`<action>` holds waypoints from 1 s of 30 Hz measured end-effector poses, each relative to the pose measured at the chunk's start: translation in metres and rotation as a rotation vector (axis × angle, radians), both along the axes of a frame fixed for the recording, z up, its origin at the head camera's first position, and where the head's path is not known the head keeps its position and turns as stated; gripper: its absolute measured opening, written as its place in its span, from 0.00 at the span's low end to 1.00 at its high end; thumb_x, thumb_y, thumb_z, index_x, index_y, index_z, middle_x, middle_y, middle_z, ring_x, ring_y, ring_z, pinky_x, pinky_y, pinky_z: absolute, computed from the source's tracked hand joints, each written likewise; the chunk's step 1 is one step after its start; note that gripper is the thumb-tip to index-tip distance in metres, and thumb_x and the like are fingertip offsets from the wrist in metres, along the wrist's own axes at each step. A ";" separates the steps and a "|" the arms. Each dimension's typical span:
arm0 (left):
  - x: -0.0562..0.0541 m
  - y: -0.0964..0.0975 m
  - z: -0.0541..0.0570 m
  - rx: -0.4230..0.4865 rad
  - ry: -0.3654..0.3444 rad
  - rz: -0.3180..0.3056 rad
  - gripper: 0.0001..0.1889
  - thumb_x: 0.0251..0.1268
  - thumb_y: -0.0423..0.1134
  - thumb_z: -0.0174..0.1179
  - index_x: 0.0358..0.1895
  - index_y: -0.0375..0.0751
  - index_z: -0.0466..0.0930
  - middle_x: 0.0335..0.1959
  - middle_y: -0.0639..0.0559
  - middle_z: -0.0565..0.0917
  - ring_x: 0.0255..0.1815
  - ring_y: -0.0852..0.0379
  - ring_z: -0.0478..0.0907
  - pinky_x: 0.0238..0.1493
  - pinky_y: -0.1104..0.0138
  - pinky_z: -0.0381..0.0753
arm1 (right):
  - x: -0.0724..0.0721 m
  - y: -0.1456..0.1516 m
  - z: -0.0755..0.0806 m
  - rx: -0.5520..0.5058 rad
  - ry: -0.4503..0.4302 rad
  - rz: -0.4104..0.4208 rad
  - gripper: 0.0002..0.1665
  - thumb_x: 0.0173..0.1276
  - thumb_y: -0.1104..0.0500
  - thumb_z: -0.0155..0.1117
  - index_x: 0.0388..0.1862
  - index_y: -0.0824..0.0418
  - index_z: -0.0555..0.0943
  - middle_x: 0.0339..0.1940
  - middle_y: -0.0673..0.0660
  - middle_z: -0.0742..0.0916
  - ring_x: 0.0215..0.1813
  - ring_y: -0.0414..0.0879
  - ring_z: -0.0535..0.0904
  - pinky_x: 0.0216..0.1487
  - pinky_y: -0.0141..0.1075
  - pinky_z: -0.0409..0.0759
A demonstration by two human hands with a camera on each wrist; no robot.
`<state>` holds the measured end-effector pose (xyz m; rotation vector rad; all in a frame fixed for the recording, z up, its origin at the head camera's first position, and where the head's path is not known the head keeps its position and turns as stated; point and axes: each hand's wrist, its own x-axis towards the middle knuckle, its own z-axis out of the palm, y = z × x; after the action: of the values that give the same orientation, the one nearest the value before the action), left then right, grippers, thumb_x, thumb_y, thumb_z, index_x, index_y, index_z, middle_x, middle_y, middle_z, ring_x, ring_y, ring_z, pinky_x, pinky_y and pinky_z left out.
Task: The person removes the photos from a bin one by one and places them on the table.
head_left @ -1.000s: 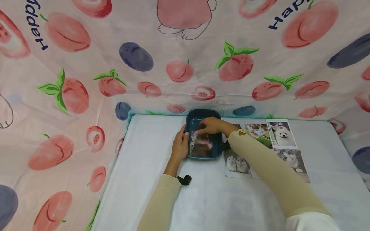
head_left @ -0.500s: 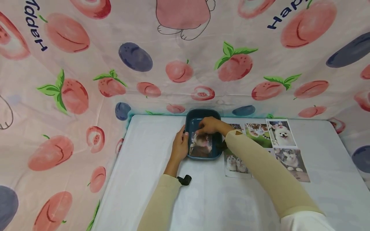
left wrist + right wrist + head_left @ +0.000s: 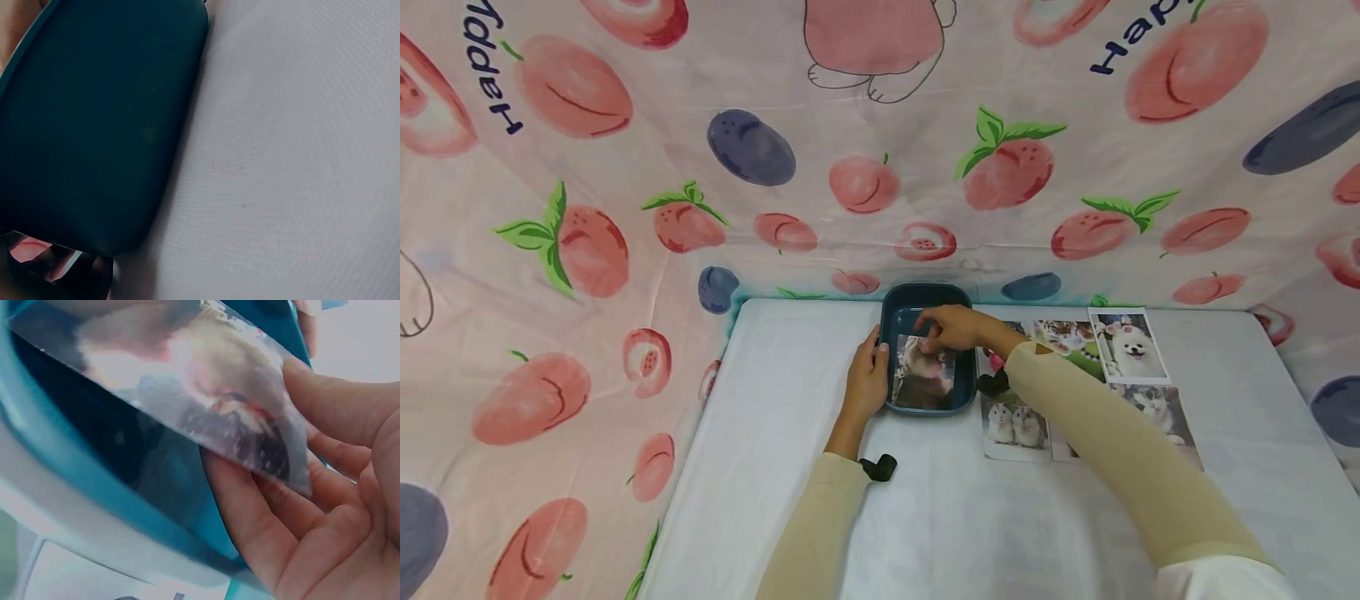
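A dark teal plastic tub point(image 3: 928, 409) stands at the back of the table; the left wrist view shows its outer wall point(image 3: 100, 125) close up. My left hand point(image 3: 868, 379) grips the tub's left side, thumb at the rim. Over the tub is my right hand point(image 3: 957, 327), pinching one edge of a glossy photo card point(image 3: 922, 379) with a blurry furry animal on it. In the right wrist view the thumb lies on top of the photo card point(image 3: 181, 375) and the fingers point(image 3: 250, 512) are beneath it. The card's near end slants up off the tub's inside.
Right of the tub lie several photo cards: a white dog point(image 3: 1131, 348), a tiger point(image 3: 1067, 337), a grey cat point(image 3: 1157, 412) and two small white animals point(image 3: 1015, 425). My right sleeve point(image 3: 1097, 433) covers part of them. A fruit-print cloth point(image 3: 865, 125) hangs behind the white table point(image 3: 775, 375).
My right hand has shifted slightly right, and the photo card's upper edge has come up with it. My left hand and the tub have stayed put.
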<state>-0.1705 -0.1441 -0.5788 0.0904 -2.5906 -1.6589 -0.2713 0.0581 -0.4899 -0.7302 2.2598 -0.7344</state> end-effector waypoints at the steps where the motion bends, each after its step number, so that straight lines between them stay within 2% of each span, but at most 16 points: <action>1: 0.000 0.000 0.000 0.000 0.002 0.000 0.28 0.85 0.49 0.42 0.81 0.45 0.59 0.69 0.37 0.74 0.67 0.42 0.75 0.72 0.46 0.69 | 0.002 0.003 0.000 -0.014 -0.039 -0.018 0.30 0.72 0.59 0.68 0.70 0.63 0.73 0.49 0.59 0.89 0.41 0.46 0.86 0.43 0.40 0.86; 4: 0.001 0.000 0.001 0.003 -0.001 0.001 0.28 0.85 0.50 0.42 0.81 0.46 0.58 0.70 0.37 0.73 0.68 0.42 0.74 0.72 0.47 0.69 | 0.007 0.011 0.002 -0.060 -0.129 -0.079 0.31 0.69 0.66 0.69 0.69 0.62 0.72 0.52 0.63 0.86 0.41 0.48 0.87 0.40 0.41 0.88; 6: 0.001 0.000 0.001 0.006 -0.002 0.002 0.28 0.85 0.50 0.42 0.81 0.46 0.58 0.70 0.37 0.73 0.68 0.42 0.74 0.73 0.46 0.69 | 0.009 0.016 0.001 -0.087 -0.134 -0.108 0.30 0.68 0.68 0.69 0.68 0.62 0.73 0.51 0.64 0.86 0.40 0.48 0.87 0.40 0.41 0.89; 10: 0.001 0.000 0.002 0.008 -0.004 0.005 0.28 0.85 0.49 0.42 0.81 0.47 0.58 0.69 0.38 0.74 0.67 0.43 0.74 0.72 0.47 0.69 | 0.013 0.026 0.000 -0.139 -0.039 -0.136 0.22 0.69 0.66 0.70 0.61 0.59 0.79 0.47 0.62 0.87 0.35 0.47 0.87 0.37 0.40 0.88; 13: 0.001 0.000 0.002 0.010 -0.017 0.007 0.27 0.85 0.49 0.41 0.81 0.48 0.58 0.68 0.39 0.74 0.66 0.44 0.75 0.72 0.47 0.70 | 0.016 0.031 0.000 -0.178 0.019 -0.158 0.20 0.71 0.62 0.68 0.61 0.55 0.82 0.50 0.60 0.87 0.34 0.46 0.86 0.36 0.40 0.88; 18: 0.002 0.001 0.002 0.015 -0.038 0.007 0.28 0.85 0.50 0.41 0.82 0.49 0.57 0.70 0.40 0.73 0.67 0.44 0.74 0.72 0.47 0.70 | 0.022 0.037 0.000 -0.238 0.039 -0.201 0.21 0.74 0.59 0.66 0.65 0.51 0.80 0.52 0.61 0.85 0.33 0.47 0.84 0.35 0.43 0.87; 23: 0.001 0.001 0.001 0.007 -0.044 0.008 0.28 0.85 0.51 0.41 0.82 0.51 0.57 0.71 0.41 0.72 0.69 0.45 0.73 0.75 0.47 0.67 | 0.028 0.045 0.001 -0.306 0.033 -0.277 0.19 0.76 0.57 0.65 0.63 0.48 0.77 0.51 0.61 0.83 0.29 0.52 0.84 0.35 0.51 0.87; 26: 0.001 0.001 0.000 0.006 -0.037 0.007 0.28 0.85 0.52 0.40 0.82 0.51 0.57 0.71 0.41 0.73 0.70 0.45 0.72 0.76 0.47 0.66 | 0.031 0.053 0.002 -0.334 0.066 -0.323 0.18 0.76 0.54 0.64 0.63 0.46 0.79 0.52 0.59 0.84 0.30 0.51 0.82 0.33 0.48 0.86; 30: 0.001 0.001 0.000 0.007 -0.037 0.006 0.28 0.85 0.52 0.40 0.82 0.52 0.57 0.70 0.40 0.73 0.68 0.45 0.73 0.75 0.48 0.66 | 0.037 0.068 0.001 -0.361 0.128 -0.364 0.19 0.77 0.51 0.62 0.65 0.46 0.80 0.50 0.58 0.85 0.24 0.49 0.74 0.26 0.41 0.78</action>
<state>-0.1696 -0.1434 -0.5790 0.1304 -2.6091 -1.6805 -0.2347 0.1266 -0.4886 -0.5409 2.4368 -1.3283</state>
